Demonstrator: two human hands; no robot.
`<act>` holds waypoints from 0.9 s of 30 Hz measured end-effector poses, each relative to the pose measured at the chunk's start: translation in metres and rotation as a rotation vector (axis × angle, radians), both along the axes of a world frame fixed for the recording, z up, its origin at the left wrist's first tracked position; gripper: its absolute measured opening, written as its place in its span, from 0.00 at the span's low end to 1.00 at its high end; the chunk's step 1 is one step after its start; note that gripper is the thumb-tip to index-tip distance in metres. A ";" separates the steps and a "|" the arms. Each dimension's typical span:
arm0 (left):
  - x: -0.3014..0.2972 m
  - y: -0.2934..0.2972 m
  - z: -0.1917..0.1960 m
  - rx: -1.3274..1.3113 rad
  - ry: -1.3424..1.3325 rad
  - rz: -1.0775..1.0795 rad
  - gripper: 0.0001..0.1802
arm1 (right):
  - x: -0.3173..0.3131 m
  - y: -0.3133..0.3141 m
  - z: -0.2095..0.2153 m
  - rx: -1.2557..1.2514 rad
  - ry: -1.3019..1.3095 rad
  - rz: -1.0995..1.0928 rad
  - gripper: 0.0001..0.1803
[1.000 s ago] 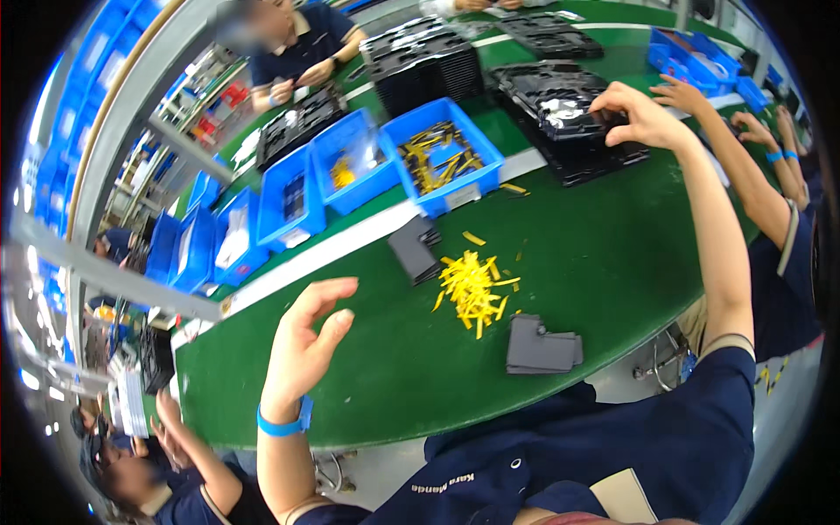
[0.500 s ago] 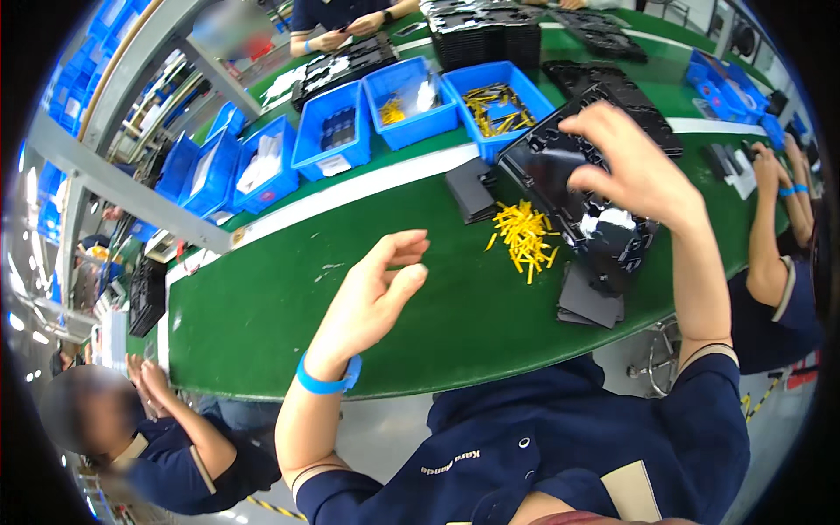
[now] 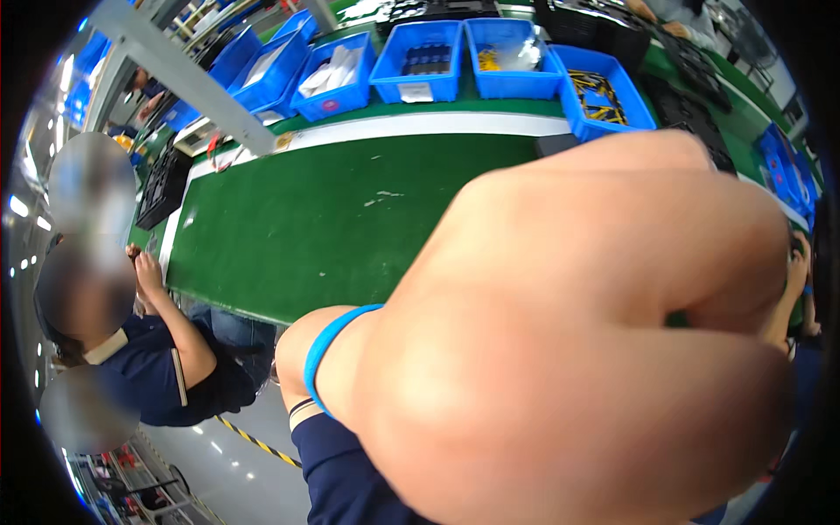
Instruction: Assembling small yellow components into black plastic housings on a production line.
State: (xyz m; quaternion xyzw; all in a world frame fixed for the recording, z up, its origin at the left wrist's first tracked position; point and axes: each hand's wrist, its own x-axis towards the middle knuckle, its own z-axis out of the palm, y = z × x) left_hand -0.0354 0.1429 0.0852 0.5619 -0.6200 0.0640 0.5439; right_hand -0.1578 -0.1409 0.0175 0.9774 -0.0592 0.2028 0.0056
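Note:
My left hand (image 3: 560, 289) is very close to the head camera and fills the middle and right of the view. A blue wristband (image 3: 322, 354) circles its wrist. The fingers and thumb reach rightward with a small gap between them, but the tips are lost in blur and shadow, and nothing held can be made out. My right hand does not show. Behind the left hand, a bit of a dark flat pad (image 3: 553, 145) peeks out on the green table (image 3: 297, 219). The black tray and yellow strips seen earlier are hidden.
Blue bins stand along the far side: one with white items (image 3: 337, 103), one with dark parts (image 3: 418, 87), one with yellow pieces and a clear bag (image 3: 512, 83), one with yellow-black strips (image 3: 643, 118). A grey metal post (image 3: 188, 83) rises at left. A co-worker (image 3: 166, 367) sits left.
My left hand has risen from over the table to right before the camera, covering the tray and strips. My right hand has gone from sight. The view has swung so the bins appear farther right.

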 end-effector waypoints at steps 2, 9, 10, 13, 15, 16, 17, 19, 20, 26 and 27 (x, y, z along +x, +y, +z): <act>0.003 0.016 0.004 0.012 -0.010 0.069 0.17 | -0.001 -0.001 0.013 0.253 -0.054 0.040 0.24; 0.005 0.016 0.007 0.001 -0.061 0.213 0.17 | 0.000 0.050 0.062 0.184 -0.139 0.260 0.24; 0.001 0.032 0.008 -0.002 -0.069 0.225 0.17 | 0.008 0.065 0.066 0.118 -0.131 0.353 0.24; -0.006 0.047 0.009 -0.017 -0.089 0.259 0.17 | 0.024 0.093 0.080 0.002 0.003 0.593 0.32; 0.002 0.049 0.010 -0.029 -0.096 0.272 0.17 | 0.037 0.123 0.074 0.091 0.165 0.742 0.23; -0.002 0.053 0.010 -0.029 -0.101 0.281 0.17 | 0.043 0.135 0.068 0.140 0.246 0.817 0.19; -0.013 0.058 0.008 -0.029 -0.105 0.289 0.17 | 0.049 0.143 0.049 0.103 0.193 0.926 0.10; -0.006 0.062 0.008 -0.026 -0.106 0.318 0.17 | 0.055 0.184 0.058 0.253 0.325 0.913 0.07; 0.002 0.074 0.010 -0.028 -0.104 0.321 0.17 | 0.057 0.194 0.053 0.386 0.312 0.936 0.07; 0.010 0.100 0.002 -0.017 -0.073 0.346 0.17 | 0.083 0.222 -0.007 0.245 0.370 0.980 0.05; 0.008 0.103 0.001 -0.014 -0.070 0.346 0.17 | 0.086 0.223 -0.008 0.247 0.376 0.975 0.05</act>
